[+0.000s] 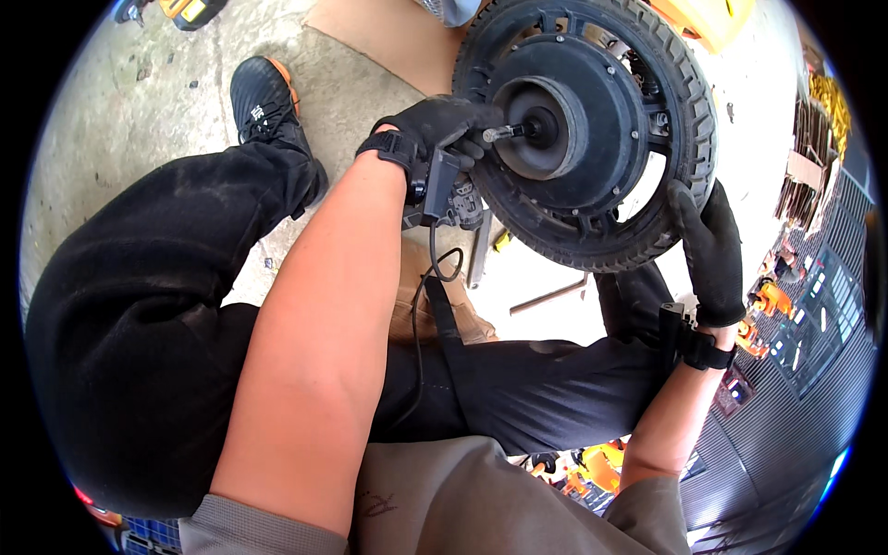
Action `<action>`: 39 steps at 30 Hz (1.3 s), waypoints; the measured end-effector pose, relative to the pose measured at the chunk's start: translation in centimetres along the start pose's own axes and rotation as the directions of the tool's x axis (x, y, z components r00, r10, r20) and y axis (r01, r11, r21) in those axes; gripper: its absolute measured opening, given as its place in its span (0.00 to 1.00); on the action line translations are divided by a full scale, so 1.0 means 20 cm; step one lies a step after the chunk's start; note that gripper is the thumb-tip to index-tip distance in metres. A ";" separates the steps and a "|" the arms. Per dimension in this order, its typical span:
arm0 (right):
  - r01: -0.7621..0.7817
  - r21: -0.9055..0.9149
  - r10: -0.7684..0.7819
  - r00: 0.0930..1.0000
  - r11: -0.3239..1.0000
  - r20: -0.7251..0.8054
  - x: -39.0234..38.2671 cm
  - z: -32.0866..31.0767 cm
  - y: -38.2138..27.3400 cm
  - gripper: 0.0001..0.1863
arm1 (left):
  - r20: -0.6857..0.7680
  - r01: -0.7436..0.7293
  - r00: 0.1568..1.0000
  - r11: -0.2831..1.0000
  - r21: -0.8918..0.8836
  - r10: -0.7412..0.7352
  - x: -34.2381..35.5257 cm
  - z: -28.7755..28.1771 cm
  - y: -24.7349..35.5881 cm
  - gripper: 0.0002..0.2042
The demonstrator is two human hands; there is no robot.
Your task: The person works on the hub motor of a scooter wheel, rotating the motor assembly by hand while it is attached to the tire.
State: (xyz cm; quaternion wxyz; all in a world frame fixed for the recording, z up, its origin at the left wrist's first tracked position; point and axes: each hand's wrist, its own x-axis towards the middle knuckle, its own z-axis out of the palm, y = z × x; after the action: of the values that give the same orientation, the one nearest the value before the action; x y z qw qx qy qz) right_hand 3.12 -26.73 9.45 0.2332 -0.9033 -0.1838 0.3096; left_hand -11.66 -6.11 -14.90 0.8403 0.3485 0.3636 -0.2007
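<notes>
A black hub-motor wheel (592, 139) with a knobbly tyre is held tilted in front of me, its round hub cover facing me. A metal axle (509, 133) sticks out from the recess at the hub's centre. My left hand (444, 129), in a black glove, has its fingers curled closed at the outer end of this axle. On the tyre's lower right edge rests my right hand (710, 245), also gloved, with its thumb against the tread and its fingers along the side; it steadies the wheel. Part of the left fingers' grip is hidden.
A flat cardboard sheet (388, 42) lies on the concrete floor (166, 83) beyond my left arm. At the top left is a yellow and black power tool (190, 11). A black cable (421, 324) hangs from my left wrist. Stacked cardboard (805, 176) stands at the right.
</notes>
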 end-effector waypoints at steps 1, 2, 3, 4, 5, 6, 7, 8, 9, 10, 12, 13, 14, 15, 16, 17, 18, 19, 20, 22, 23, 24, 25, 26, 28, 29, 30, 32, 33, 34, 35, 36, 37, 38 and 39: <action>0.000 -0.009 0.000 1.000 1.000 -0.001 0.00 0.00 -0.01 0.22 | -0.024 -0.077 0.997 0.997 0.010 0.078 0.00 0.01 0.00 0.20; 0.000 -0.017 0.000 1.000 1.000 -0.001 0.00 0.00 -0.01 0.22 | -0.012 -0.041 0.999 0.996 0.078 0.042 0.00 0.01 0.00 0.21; -0.004 -0.021 0.004 1.000 1.000 -0.008 0.00 0.00 -0.01 0.22 | -0.002 -0.005 1.000 0.989 0.145 0.005 0.00 0.02 0.01 0.23; -0.007 -0.024 0.007 1.000 1.000 -0.013 0.00 0.00 -0.01 0.22 | 0.002 0.031 0.999 0.977 0.212 -0.032 0.00 0.02 0.02 0.24; -0.011 -0.026 0.010 1.000 1.000 -0.017 0.00 0.00 -0.01 0.22 | -0.001 0.024 1.000 0.974 0.227 -0.024 0.00 0.02 0.01 0.25; -0.014 -0.025 0.013 1.000 1.000 -0.015 0.00 0.00 -0.01 0.22 | -0.005 0.017 1.000 0.970 0.241 -0.016 0.01 0.03 -0.01 0.26; -0.018 -0.024 0.017 1.000 1.000 -0.014 0.00 0.00 -0.01 0.22 | -0.008 0.010 1.000 0.967 0.256 -0.008 0.01 0.05 -0.01 0.26; -0.022 -0.023 0.021 1.000 1.000 -0.013 0.00 0.00 -0.01 0.22 | -0.010 0.001 1.000 0.962 0.274 0.002 0.01 0.05 -0.01 0.25; -0.020 -0.019 0.020 1.000 1.000 -0.014 0.00 0.00 -0.01 0.22 | -0.012 -0.008 1.000 0.957 0.292 0.012 0.02 0.06 -0.01 0.24; -0.018 -0.016 0.018 1.000 1.000 -0.015 0.00 0.00 0.00 0.22 | -0.013 -0.017 1.000 0.951 0.309 0.023 0.02 0.06 -0.01 0.23; -0.021 -0.008 0.021 1.000 1.000 -0.015 0.00 0.00 0.00 0.21 | 0.017 -0.113 0.993 0.913 0.393 0.115 0.03 0.07 -0.01 0.19; -0.023 -0.003 0.023 1.000 1.000 -0.011 0.00 0.00 -0.01 0.21 | 0.033 -0.159 0.986 0.888 0.431 0.161 0.03 0.07 -0.02 0.18; -0.025 0.002 0.025 1.000 1.000 -0.007 0.01 0.00 -0.01 0.21 | 0.078 -0.238 0.970 0.838 0.491 0.229 0.06 0.05 -0.04 0.16; -0.023 0.006 0.023 1.000 1.000 -0.008 0.01 0.01 -0.01 0.21 | 0.128 -0.314 0.948 0.777 0.545 0.293 0.10 0.02 -0.06 0.15; -0.022 0.010 0.022 1.000 1.000 -0.011 0.01 0.01 0.00 0.21 | 0.184 -0.388 0.919 0.707 0.592 0.349 0.11 0.02 -0.06 0.14; -0.021 0.014 0.021 1.000 1.000 -0.014 0.00 0.00 0.00 0.20 | 0.157 -0.336 0.941 0.775 0.535 0.299 0.11 0.02 -0.07 0.14; -0.016 0.011 0.016 1.000 1.000 -0.009 0.00 0.00 0.00 0.20 | 0.135 -0.279 0.960 0.836 0.473 0.245 0.11 0.02 -0.08 0.13; -0.013 0.008 0.013 1.000 1.000 -0.006 0.00 0.00 -0.01 0.20 | 0.118 -0.219 0.975 0.886 0.408 0.187 0.10 0.03 -0.07 0.13; -0.010 0.005 0.010 1.000 1.000 -0.003 0.00 0.00 -0.01 0.20 | 0.096 -0.180 0.983 0.909 0.377 0.155 0.08 0.04 -0.07 0.13; -0.009 0.010 0.009 1.000 1.000 -0.018 0.00 0.01 -0.01 0.20 | 0.055 -0.102 0.994 0.945 0.311 0.089 0.07 0.06 -0.05 0.14; -0.008 0.012 0.009 1.000 1.000 -0.026 0.00 0.01 -0.01 0.20 | 0.050 -0.090 0.996 0.929 0.358 0.077 0.06 0.08 -0.06 0.14; -0.013 0.011 0.013 1.000 1.000 -0.015 0.00 0.01 -0.01 0.20 | 0.046 -0.078 0.997 0.911 0.404 0.064 0.06 0.09 -0.06 0.15; -0.017 0.008 0.017 1.000 1.000 -0.002 0.00 0.00 0.00 0.20 | 0.039 -0.065 0.998 0.892 0.448 0.053 0.07 0.10 -0.06 0.15; -0.020 0.004 0.020 1.000 1.000 0.010 0.01 0.00 0.00 0.20 | 0.044 -0.105 0.994 0.865 0.490 0.096 0.08 0.10 -0.07 0.17; -0.013 0.006 0.013 1.000 1.000 -0.011 0.01 0.01 0.00 0.20 | 0.061 -0.180 0.982 0.802 0.570 0.178 0.09 0.10 -0.08 0.22; -0.011 0.007 0.011 1.000 1.000 -0.021 0.01 0.01 -0.01 0.20 | 0.071 -0.183 0.982 0.791 0.584 0.174 0.09 0.10 -0.08 0.22; -0.024 0.003 0.024 1.000 1.000 -0.016 0.01 0.01 -0.01 0.20 | 0.082 -0.185 0.982 0.781 0.597 0.170 0.09 0.10 -0.07 0.23; -0.047 -0.006 0.047 0.999 0.999 -0.005 0.01 0.00 -0.01 0.20 | 0.107 -0.198 0.980 0.781 0.592 0.168 0.09 0.09 -0.07 0.20; -0.044 -0.008 0.044 0.999 0.999 -0.011 0.00 0.00 -0.01 0.20 | 0.122 -0.208 0.978 0.792 0.574 0.169 0.09 0.09 -0.07 0.18; -0.039 -0.009 0.039 0.999 0.999 -0.016 0.00 0.01 -0.01 0.20 | 0.136 -0.218 0.976 0.802 0.556 0.170 0.10 0.09 -0.08 0.16; -0.035 -0.010 0.035 0.999 0.999 -0.020 0.00 0.01 -0.02 0.20 | 0.150 -0.219 0.975 0.824 0.522 0.164 0.10 0.08 -0.08 0.15; -0.029 -0.008 0.029 0.999 1.000 -0.018 0.00 0.01 -0.02 0.21 | 0.165 -0.220 0.974 0.845 0.487 0.158 0.11 0.07 -0.09 0.15; -0.024 -0.006 0.024 1.000 1.000 -0.017 0.00 0.01 -0.03 0.21 | 0.180 -0.219 0.972 0.865 0.452 0.153 0.11 0.06 -0.09 0.15; -0.019 -0.004 0.019 1.000 1.000 -0.015 0.00 0.01 -0.03 0.21 | 0.197 -0.181 0.975 0.889 0.421 0.106 0.12 0.04 -0.09 0.15; -0.018 0.001 0.018 1.000 1.000 -0.013 0.00 0.01 -0.03 0.21 | 0.216 -0.142 0.975 0.910 0.389 0.059 0.12 0.03 -0.09 0.14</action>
State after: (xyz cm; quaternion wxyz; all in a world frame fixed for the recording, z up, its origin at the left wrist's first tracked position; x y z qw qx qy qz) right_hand 2.87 -26.20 9.51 0.2319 -0.9068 -0.1741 0.3058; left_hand -10.86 -7.89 -17.26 0.7920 0.5102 0.2102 -0.2613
